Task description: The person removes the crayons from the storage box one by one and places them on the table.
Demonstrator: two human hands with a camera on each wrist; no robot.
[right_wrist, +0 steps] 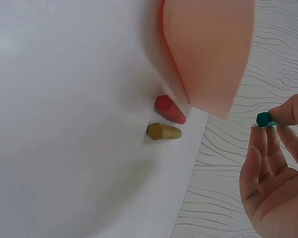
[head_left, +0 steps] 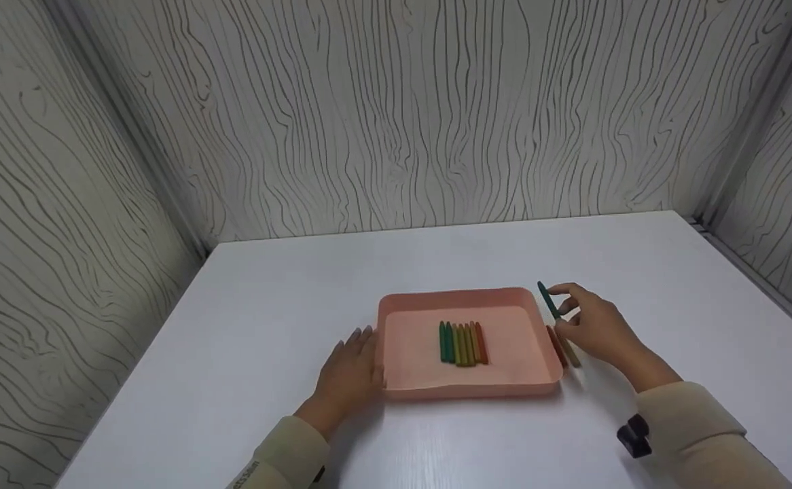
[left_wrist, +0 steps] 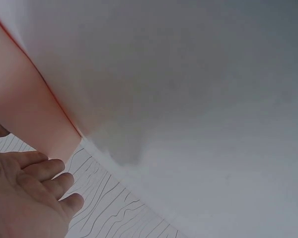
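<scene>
On the table (head_left: 246,326): a pink tray (head_left: 409,380) sat near the front edge, between the two hands.
Tray contents: a row of crayons (head_left: 463,343) lay side by side in the middle of the tray, greens on the left, then yellowish ones, orange-red on the right, all pointing away from the person.
Right hand (head_left: 596,329): it hovered just beside the tray's right rim and pinched a green crayon (head_left: 547,299) between thumb and fingertips; the other fingers stayed loosely curled. In the right wrist view the crayon's blunt end (right_wrist: 263,119) showed between thumb and forefinger.
Green crayon: it was lifted off the table, tilted, its tip pointing up and away, near the tray's far right corner.
Loose crayons: a red crayon (head_left: 556,345) and an olive crayon (head_left: 570,354) lay on the table right of the tray, under the right hand. The red one lay against the tray wall, the olive one just beside it; the right wrist view showed both end-on (right_wrist: 170,110) (right_wrist: 163,131).
Left hand (head_left: 350,373): it was relaxed and held nothing, palm down on the table, fingers straight, their tips close to the tray's left wall. The left wrist view showed fingers (left_wrist: 44,171) next to the wall; whether they touched it I could not tell.
Sleeves: both arms wore light beige sleeves (head_left: 702,428); a small black clip (head_left: 634,435) sat at the right wrist.
Surroundings: wood-grain walls (head_left: 437,115) closed the table on three sides.
</scene>
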